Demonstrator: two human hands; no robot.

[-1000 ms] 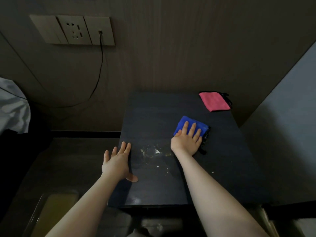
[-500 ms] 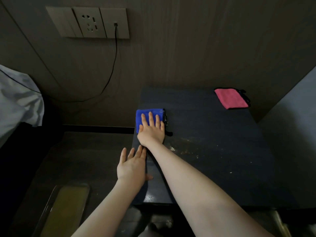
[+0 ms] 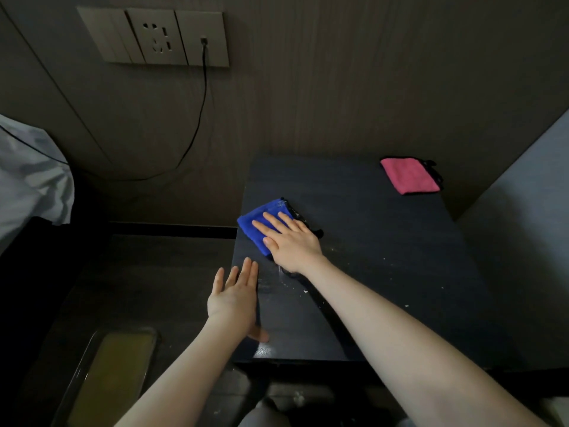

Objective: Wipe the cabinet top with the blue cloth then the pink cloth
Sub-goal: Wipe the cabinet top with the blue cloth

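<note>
- Right hand (image 3: 294, 241): flat, fingers straight, pressing the blue cloth (image 3: 261, 224) onto the cabinet top (image 3: 385, 257); not grasping it.
- Blue cloth: folded, near the left edge of the top, toward the back half.
- Left hand (image 3: 235, 298): released, fingers straight, lying over the front-left edge of the top, thumb on the surface.
- Pink cloth (image 3: 409, 175): folded, back-right corner, well apart from both hands.
- Pale specks and smears (image 3: 295, 282) on the top near the right wrist.
- Wall socket panel (image 3: 154, 37) with a black cable (image 3: 197, 118) plugged in.
</note>
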